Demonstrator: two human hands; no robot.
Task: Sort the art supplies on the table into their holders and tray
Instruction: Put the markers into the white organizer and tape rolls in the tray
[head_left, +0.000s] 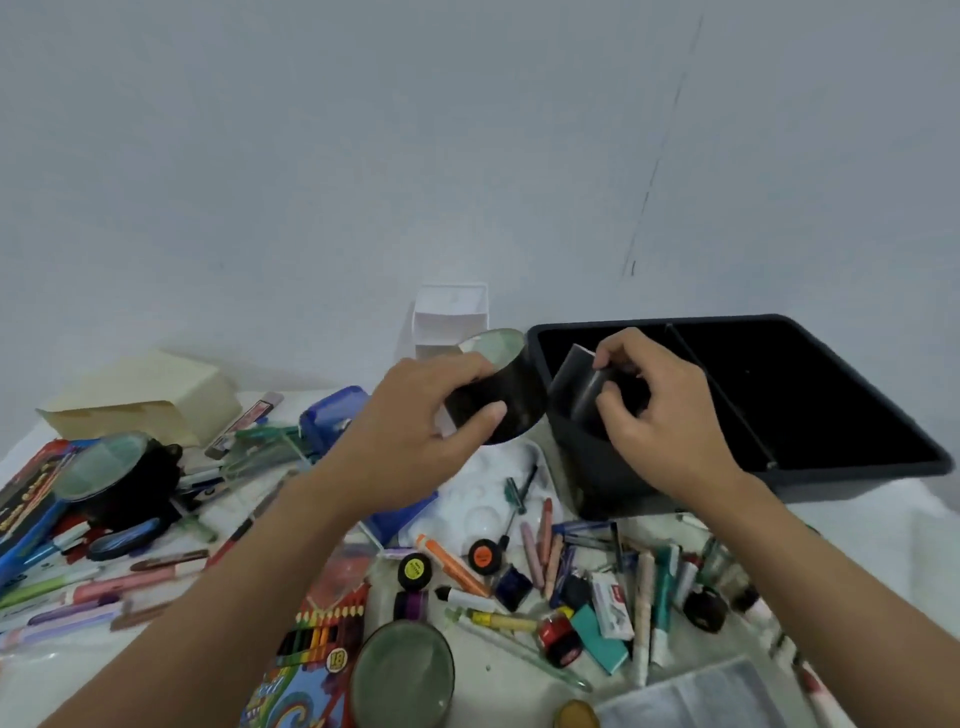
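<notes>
My left hand (415, 426) grips a black round holder (506, 400), lifted and tilted, its pale green inside facing up and away. My right hand (660, 410) pinches a dark flat card-like piece (579, 384) at the near left corner of the black tray (831, 415), just right of the holder. A second black holder (119, 475) lies on its side at the left, and a third (402, 675) stands upright near the front. Pens, crayons, markers and small paint pots (414, 570) lie scattered over the white-covered table (519, 691).
A white box (451, 319) stands against the wall behind the holder. A cream box (140, 400) sits at the back left, a blue sharpener (327, 415) beside it. A coloured-pencil pack (311, 654) lies at the front, a white palette (493, 483) in the middle.
</notes>
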